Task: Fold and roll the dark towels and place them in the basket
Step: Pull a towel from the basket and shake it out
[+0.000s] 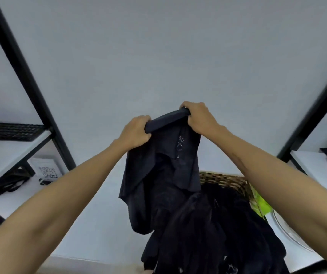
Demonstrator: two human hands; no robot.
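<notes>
A dark towel (pixel 162 165) hangs in the air in front of me, its top edge bunched into a short band. My left hand (pixel 136 131) grips the left end of that band and my right hand (pixel 197 118) grips the right end, a little higher. The cloth drapes down in loose folds. Below it lies a heap of more dark towels (pixel 208 234), spilling from a woven basket (pixel 224 179) whose rim shows behind the heap. The basket's inside is hidden by the towels.
A white table (pixel 91 224) lies below. A black-framed shelf (pixel 30 80) at left holds a keyboard (pixel 10 131); a paper with a printed code (pixel 47 172) sits under it. A yellow-green item (pixel 261 204) and a white plate (pixel 289 232) lie right of the basket. Another black frame post (pixel 313 111) stands at right.
</notes>
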